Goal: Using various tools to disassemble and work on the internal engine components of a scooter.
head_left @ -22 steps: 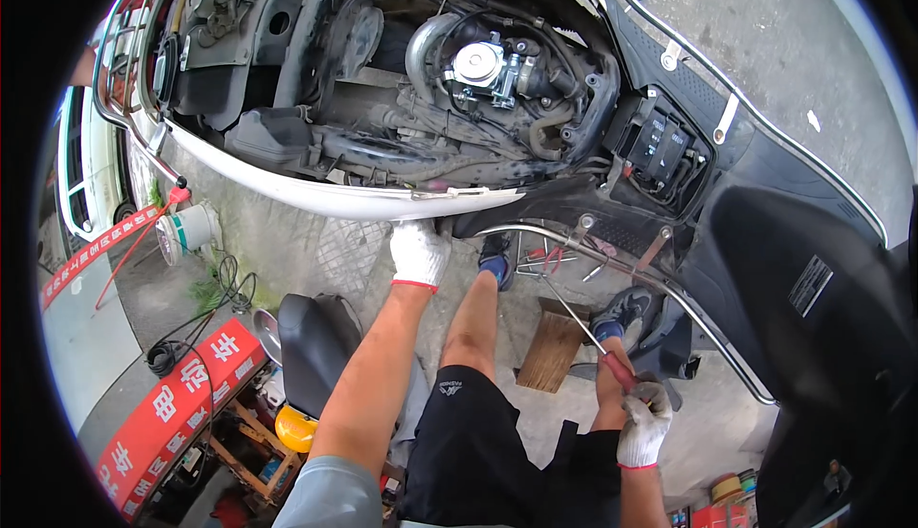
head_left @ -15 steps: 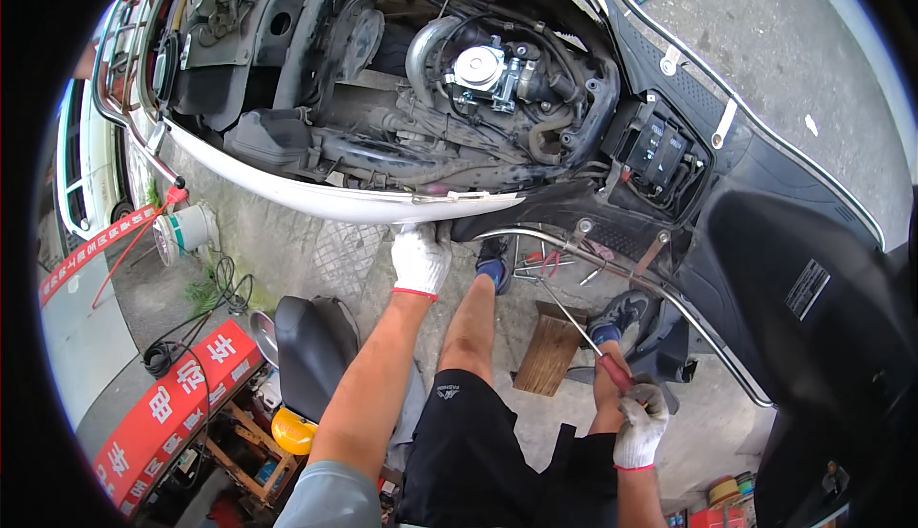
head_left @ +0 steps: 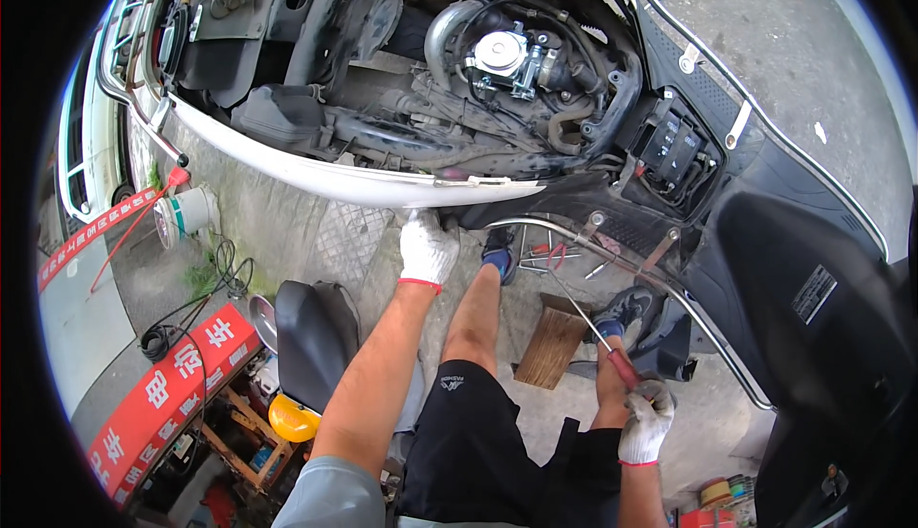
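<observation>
A scooter with its seat area opened up lies across the top of the view, its white side panel [head_left: 354,187] running along the near side. At the lower edge of that panel is my left hand [head_left: 428,249], in a white knit glove, with fingers closed on the edge and their tips partly hidden. My right hand [head_left: 646,423], gloved too, is closed around the red handle of a long screwdriver [head_left: 623,369]. Its thin shaft points up and left, away from the scooter's body. Inside the open bay shows a silver carburetor [head_left: 501,54] among dark hoses.
A wooden block [head_left: 553,341] stands on the ground between my feet. Several hand tools [head_left: 547,257] lie beyond it, below a bent metal guard rail [head_left: 703,327]. The removed seat [head_left: 308,341] and a red sign board [head_left: 177,399] are at left. An uncovered battery [head_left: 669,150] sits in the footboard.
The view has shifted slightly, so the scooter's engine bay appears higher and farther right. My left hand stays at the panel edge, and my right hand still holds the screwdriver.
</observation>
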A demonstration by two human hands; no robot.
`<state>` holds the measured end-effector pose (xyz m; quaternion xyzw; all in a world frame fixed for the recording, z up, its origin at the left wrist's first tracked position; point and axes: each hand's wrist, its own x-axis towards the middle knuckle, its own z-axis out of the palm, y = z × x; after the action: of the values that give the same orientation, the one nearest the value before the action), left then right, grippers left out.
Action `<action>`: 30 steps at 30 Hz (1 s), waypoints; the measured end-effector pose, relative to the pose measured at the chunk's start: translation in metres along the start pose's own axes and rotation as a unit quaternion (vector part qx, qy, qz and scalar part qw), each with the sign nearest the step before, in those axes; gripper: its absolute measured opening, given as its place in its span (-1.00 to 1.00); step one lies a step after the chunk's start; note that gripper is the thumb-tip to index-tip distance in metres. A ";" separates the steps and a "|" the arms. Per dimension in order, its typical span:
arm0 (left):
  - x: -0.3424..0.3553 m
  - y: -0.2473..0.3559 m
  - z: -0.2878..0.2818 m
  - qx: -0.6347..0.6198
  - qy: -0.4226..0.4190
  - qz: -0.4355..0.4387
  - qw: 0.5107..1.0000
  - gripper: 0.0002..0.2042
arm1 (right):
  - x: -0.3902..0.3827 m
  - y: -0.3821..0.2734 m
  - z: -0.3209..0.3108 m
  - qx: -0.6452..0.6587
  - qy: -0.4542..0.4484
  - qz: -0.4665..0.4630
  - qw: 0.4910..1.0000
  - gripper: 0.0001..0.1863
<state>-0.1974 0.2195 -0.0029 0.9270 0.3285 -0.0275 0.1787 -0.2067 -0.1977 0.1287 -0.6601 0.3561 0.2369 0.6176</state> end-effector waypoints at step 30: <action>-0.138 -0.102 -0.110 -0.145 -0.315 -0.236 0.908 -0.72 | -0.117 -0.055 0.040 -0.225 0.011 0.143 0.964 -0.79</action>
<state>-0.3760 0.2486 0.0911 0.7294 0.4650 -0.3115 0.3934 -0.2337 -0.1387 0.2477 -0.7267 0.3911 0.3894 0.4090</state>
